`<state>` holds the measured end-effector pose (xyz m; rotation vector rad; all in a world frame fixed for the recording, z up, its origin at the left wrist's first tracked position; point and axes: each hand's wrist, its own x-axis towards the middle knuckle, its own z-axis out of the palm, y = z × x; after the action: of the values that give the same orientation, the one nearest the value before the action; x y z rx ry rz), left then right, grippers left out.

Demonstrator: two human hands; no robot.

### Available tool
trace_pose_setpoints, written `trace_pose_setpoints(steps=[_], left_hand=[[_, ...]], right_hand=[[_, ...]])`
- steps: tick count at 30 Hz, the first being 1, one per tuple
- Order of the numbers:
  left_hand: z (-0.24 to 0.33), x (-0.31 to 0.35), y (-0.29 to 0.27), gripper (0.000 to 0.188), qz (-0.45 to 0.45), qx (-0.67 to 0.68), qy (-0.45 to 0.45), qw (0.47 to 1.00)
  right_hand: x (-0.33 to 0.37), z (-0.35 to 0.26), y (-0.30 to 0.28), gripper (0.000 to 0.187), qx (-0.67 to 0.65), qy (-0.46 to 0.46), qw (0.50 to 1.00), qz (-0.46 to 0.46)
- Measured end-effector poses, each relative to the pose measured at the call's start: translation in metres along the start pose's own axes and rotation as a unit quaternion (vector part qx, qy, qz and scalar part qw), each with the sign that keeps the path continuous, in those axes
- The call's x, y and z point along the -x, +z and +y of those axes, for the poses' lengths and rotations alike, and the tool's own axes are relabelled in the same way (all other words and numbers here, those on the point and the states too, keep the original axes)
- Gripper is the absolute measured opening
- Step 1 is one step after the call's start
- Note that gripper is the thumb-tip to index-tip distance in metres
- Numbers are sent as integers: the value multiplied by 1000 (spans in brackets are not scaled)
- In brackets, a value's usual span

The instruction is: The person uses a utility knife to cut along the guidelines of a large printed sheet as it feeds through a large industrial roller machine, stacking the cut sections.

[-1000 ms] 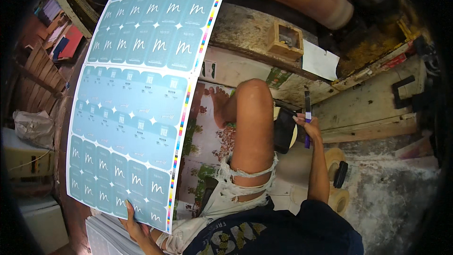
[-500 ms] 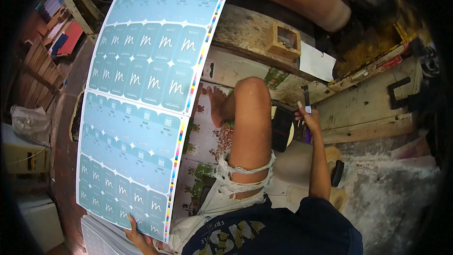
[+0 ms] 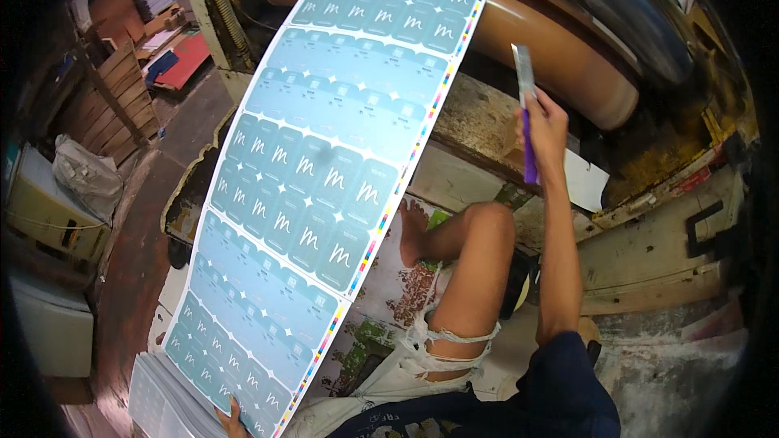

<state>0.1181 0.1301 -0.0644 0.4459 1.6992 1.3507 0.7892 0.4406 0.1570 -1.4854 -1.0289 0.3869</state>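
Note:
A long sheet of blue-green printed film or paper [image 3: 312, 154] slopes from the rollers at the top down toward my lap. My left hand [image 3: 234, 422] grips its bottom edge, thumb showing on the printed face; the other fingers are mostly hidden. In my right hand [image 3: 545, 126] is a utility knife [image 3: 530, 142] with a purple handle and a broad silver blade pointing upward. The knife is raised to the right of the sheet, apart from it, in front of the brown roller [image 3: 560, 57].
Beneath the sheet's lower end lies a stack of similar printed sheets [image 3: 166, 397]. A dark glossy roller [image 3: 617, 16] runs above the brown one. White paper [image 3: 584, 181] rests on the worn machine ledge [image 3: 479, 118]. My bent knee [image 3: 487, 227] is right of the sheet; a crumpled plastic bag [image 3: 85, 174] sits left.
My right hand has risen from beside my knee to the brown roller, bringing the knife up. The view has shifted, so the sheet shows farther right; my left hand stays on its bottom edge.

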Motion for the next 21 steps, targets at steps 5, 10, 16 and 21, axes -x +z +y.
trace_pose_setpoints(steps=[5, 10, 16, 21], left_hand=[[-18, 4, -8, 71, -7, -14, -7, 1000], [-47, 18, -17, 74, 4, 9, -43, 999], [-55, 19, -36, 78, 140, -30, -64, 988], [-61, 41, -33, 88, 66, 5, -87, 994]], right_hand=[[-21, 9, 55, 36, -20, 33, 995, -93], [27, 14, 74, 24, -56, 58, 980, -180], [-9, -8, 45, 33, 318, -328, 886, 72], [-77, 8, 28, 74, 406, -450, 771, -196]])
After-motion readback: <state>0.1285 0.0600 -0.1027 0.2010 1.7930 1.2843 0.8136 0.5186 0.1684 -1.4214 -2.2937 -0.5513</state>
